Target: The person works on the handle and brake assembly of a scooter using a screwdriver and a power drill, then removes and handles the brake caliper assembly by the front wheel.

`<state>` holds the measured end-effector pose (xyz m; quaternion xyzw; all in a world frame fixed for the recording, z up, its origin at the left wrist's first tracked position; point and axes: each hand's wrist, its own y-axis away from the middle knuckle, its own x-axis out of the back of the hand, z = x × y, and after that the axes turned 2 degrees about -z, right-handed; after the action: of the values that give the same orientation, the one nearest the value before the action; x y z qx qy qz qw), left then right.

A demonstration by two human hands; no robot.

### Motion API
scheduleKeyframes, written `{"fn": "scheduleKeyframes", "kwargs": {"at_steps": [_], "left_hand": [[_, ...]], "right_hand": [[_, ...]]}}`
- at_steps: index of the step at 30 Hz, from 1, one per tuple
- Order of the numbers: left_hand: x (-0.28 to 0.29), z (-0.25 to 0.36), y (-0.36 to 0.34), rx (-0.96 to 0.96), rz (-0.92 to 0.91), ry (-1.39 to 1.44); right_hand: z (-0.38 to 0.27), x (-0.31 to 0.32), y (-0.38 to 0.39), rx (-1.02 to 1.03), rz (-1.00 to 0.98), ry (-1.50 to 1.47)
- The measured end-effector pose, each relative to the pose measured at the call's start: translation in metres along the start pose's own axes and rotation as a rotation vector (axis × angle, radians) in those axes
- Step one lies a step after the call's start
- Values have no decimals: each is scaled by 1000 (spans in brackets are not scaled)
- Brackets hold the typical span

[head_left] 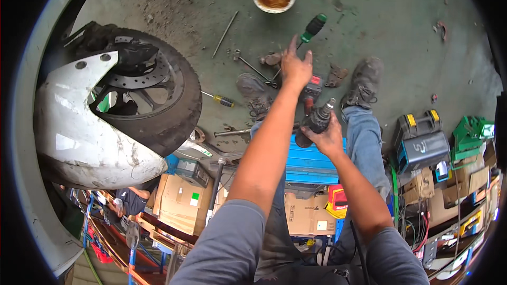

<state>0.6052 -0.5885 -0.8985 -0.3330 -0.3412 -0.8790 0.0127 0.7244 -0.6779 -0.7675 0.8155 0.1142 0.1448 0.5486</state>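
green screwdriver (314, 27), white bowl (274, 10) beyond spread left fingers (292, 46), right fingers (334, 125) around power tool (319, 119)

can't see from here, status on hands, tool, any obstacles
Left hand at green-handled screwdriver, grip unclear. Right hand gripping cordless impact wrench. Possible trip hazard: metal wrench by left shoe.

Just beyond your left fingers (293, 46), note the green-and-black screwdriver handle (315, 26); within your right fingers (334, 123), the black power tool (318, 119).
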Motion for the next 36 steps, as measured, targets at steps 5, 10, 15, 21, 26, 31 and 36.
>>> {"fn": "scheduleKeyframes", "kwargs": {"at_steps": [5,10,15,21,26,31,36], "left_hand": [[21,-60,39,421,170,-22],[68,-139,7,293,394,-325],[90,-159,-57,481,118,-258],[65,-154,-59,208,547,9],[65,24,-51,9,238,1067],[33,142,-85,-199,146,899],[35,162,-92,-42,-95,1681]], "right_hand": [[-16,44,-9,141,2,388],[-93,81,-21,348,-30,684],[-136,118,-46,460,37,732],[-191,153,-79,525,-20,575],[-214,166,-96,614,68,962],[-216,158,-111,815,-217,902],[-137,209,-178,555,-614,-170]]}}
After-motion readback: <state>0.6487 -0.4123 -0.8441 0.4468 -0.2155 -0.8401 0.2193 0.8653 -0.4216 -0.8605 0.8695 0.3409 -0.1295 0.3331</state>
